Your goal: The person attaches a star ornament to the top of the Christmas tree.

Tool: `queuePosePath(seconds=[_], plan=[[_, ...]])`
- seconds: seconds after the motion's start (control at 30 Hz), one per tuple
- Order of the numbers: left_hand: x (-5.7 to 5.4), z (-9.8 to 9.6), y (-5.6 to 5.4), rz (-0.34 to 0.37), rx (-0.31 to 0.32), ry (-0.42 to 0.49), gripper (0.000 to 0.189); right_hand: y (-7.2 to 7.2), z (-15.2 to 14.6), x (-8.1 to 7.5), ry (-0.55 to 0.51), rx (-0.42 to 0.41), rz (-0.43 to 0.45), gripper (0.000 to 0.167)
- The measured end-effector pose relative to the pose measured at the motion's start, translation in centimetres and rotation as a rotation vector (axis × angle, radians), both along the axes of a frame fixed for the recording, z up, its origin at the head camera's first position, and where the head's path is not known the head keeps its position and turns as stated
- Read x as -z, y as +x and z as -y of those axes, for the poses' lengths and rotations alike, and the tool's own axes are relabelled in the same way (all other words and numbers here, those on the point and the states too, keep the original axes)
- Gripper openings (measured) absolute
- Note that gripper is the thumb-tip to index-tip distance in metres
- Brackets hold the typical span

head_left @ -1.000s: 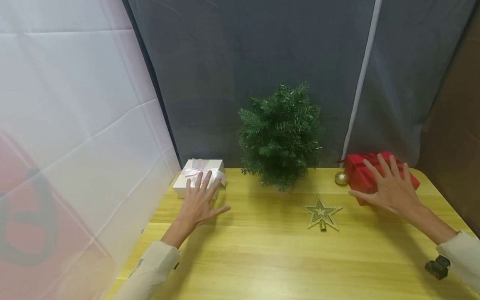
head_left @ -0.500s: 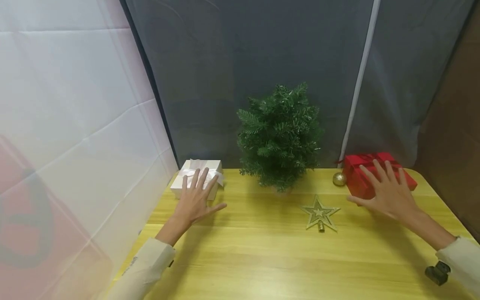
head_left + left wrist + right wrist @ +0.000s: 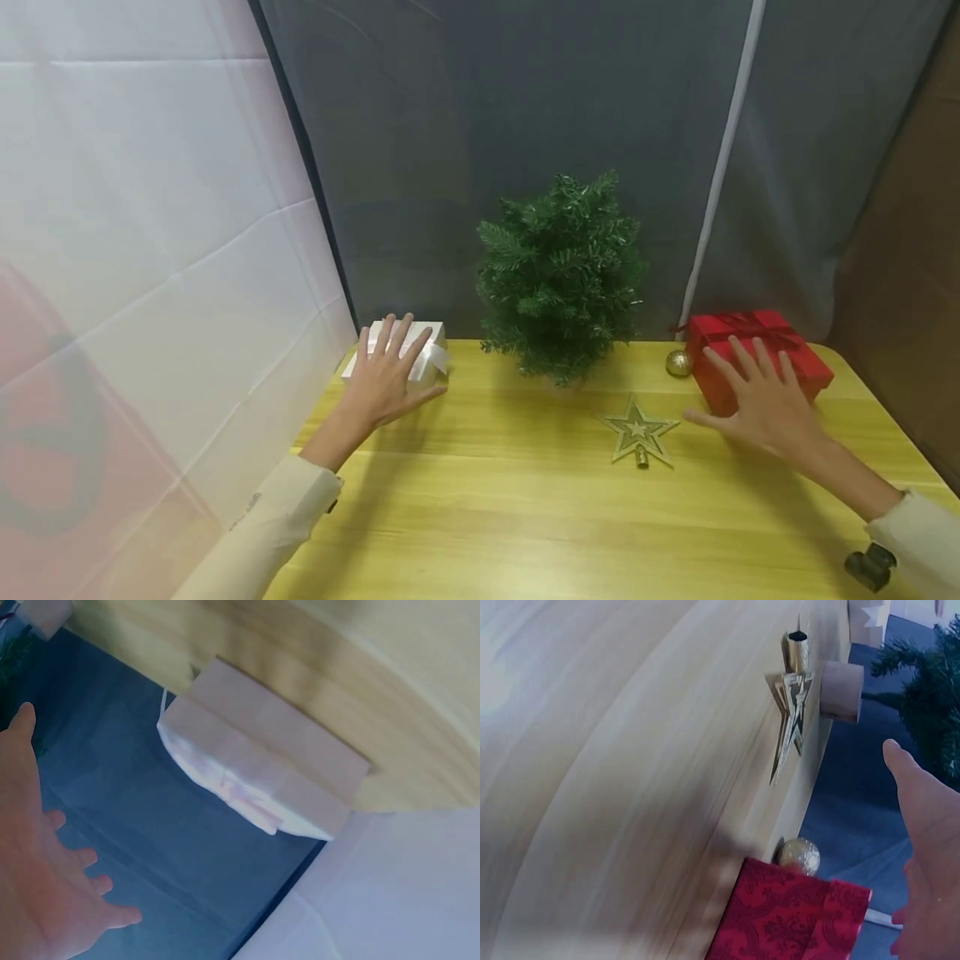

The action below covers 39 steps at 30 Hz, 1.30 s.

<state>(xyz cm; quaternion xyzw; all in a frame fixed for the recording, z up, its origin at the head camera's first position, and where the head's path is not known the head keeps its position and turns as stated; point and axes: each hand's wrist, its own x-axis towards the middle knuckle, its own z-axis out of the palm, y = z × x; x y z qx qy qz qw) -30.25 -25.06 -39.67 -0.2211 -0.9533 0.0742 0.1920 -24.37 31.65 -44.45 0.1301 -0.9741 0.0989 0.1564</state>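
My left hand (image 3: 381, 379) is spread above the near part of a white gift box (image 3: 262, 742) with a pale ribbon bow, hiding some of it in the head view. In the left wrist view a gap shows between hand and box. With fingers spread, my right hand (image 3: 768, 408) hovers in front of a red gift box (image 3: 806, 367) tied with a dark red ribbon. Both hands hold nothing. Left of the red box lies a gold glitter ball (image 3: 678, 363). A gold star tree topper (image 3: 637, 429) lies flat on the table, between the hands.
A small green artificial Christmas tree (image 3: 558, 275) stands at the table's back middle; its round base (image 3: 841, 691) shows in the right wrist view. The wooden table (image 3: 495, 517) meets a grey curtain (image 3: 420, 167) behind and a white cloth (image 3: 187, 208) at left.
My left hand has moved slightly left and further over the white box. The right hand has drawn back and a little left, uncovering the red box's top. The objects keep their places.
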Motion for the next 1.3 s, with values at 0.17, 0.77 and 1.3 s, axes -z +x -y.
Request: queuePosePath(seconds=[0.17, 0.77, 1.3], plan=[[-1.4, -0.3, -0.4, -0.048, 0.014, -0.002, 0.099, 0.6, 0.9, 0.4, 0.003, -0.022, -0.009, 0.106], [-7.3, -2.9, -1.8, -0.113, 0.051, 0.033, 0.093, 1.6, 3.9, 2.3, 0.007, -0.126, -0.063, 0.101], [-12.1, -5.9, -2.6, -0.156, 0.113, 0.069, 0.083, 1.5, 5.1, 4.1, -0.118, -0.235, 0.065, 0.089]])
